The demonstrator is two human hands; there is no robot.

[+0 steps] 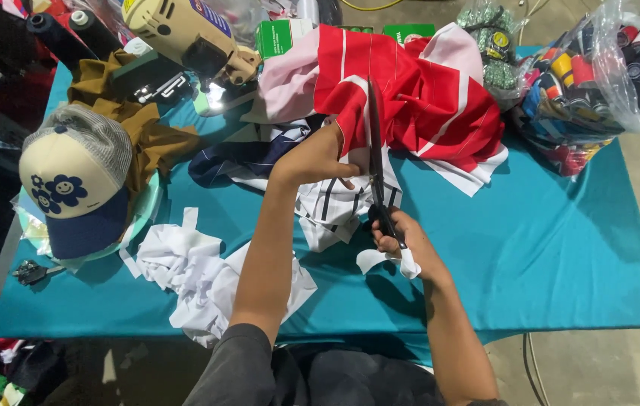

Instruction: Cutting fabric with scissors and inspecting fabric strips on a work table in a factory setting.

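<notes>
Scissors point(375, 162) in right hand point(395, 234)
</notes>
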